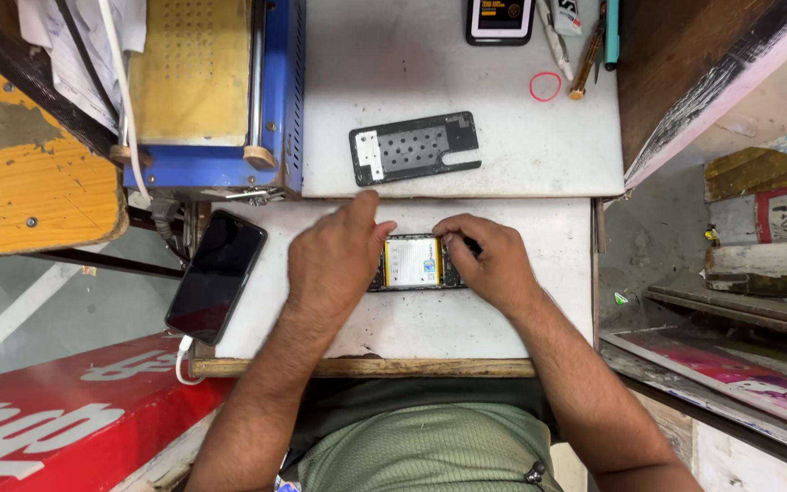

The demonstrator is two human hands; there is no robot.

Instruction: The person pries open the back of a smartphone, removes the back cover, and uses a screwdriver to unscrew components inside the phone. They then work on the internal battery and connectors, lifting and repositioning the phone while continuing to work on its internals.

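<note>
Gripping 1 opened phone w/ 2 hands: left hand, right hand.

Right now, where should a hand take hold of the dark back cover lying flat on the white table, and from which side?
Grip the dark back cover by its two long edges, coming from above. It lies flat and thin on the white table, bare space around it; its right end has a narrow prong, likely too weak to hold.

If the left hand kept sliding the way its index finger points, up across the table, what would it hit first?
Most likely the dark phone frame panel lying just beyond the left hand. Only bare white table lies between the fingertip and the panel's lower edge, though height above the surface is hard to judge.
</note>
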